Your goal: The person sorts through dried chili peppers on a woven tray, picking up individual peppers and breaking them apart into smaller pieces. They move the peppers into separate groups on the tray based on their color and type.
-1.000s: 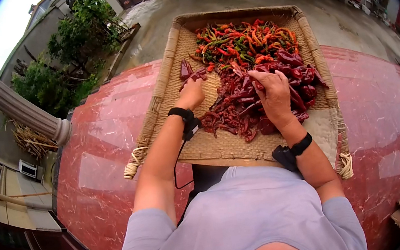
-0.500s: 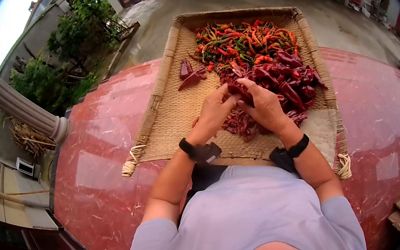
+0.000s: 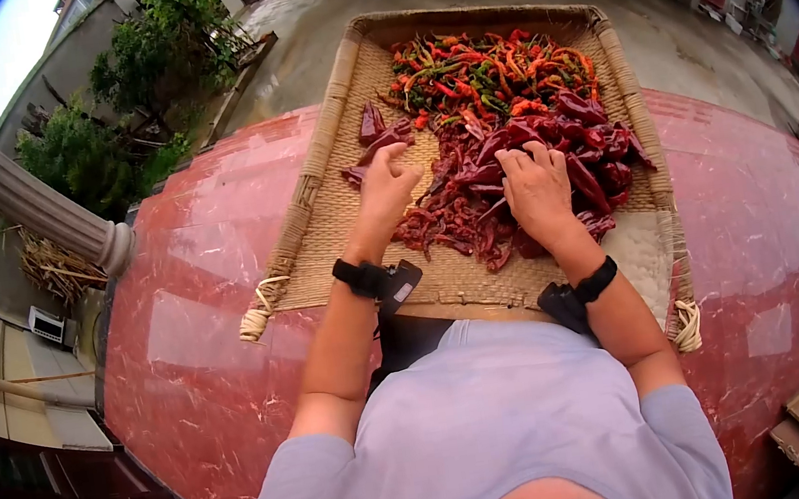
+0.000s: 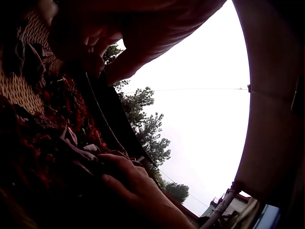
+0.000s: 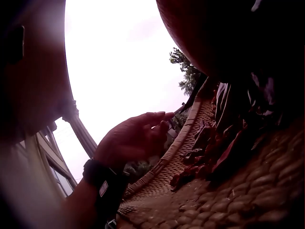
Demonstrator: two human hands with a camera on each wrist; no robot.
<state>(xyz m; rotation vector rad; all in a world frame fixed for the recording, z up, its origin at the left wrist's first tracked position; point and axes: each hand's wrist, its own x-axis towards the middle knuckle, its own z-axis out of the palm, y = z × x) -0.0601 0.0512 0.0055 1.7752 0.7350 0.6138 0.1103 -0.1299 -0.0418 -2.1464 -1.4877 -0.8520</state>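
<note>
In the head view, the left hand [image 3: 387, 203] is raised over the left part of the woven tray [image 3: 309, 176], fingers loosely bent with nothing visible between them. Just beyond its fingertips lie a few dark red peppers [image 3: 392, 137]. The right hand [image 3: 540, 193] rests its bent fingers on the heap of large dark red peppers [image 3: 587, 179]; its fingertips are partly lost among them, with no clear grip. The left wrist view shows the right hand [image 4: 138, 188] at the peppers' edge. In the right wrist view the left hand [image 5: 133, 142] appears empty.
Thin red, orange and green chillies [image 3: 488, 76] fill the tray's far end. Small shrivelled red pieces [image 3: 437, 224] lie between the hands. Red stone flooring [image 3: 212, 284] surrounds the tray, with a column [image 3: 41, 206] at the left.
The hands were together around a dark red pepper and have parted. The left moved left and away from the body, and another pepper lies by the left group; the right moved onto the heap.
</note>
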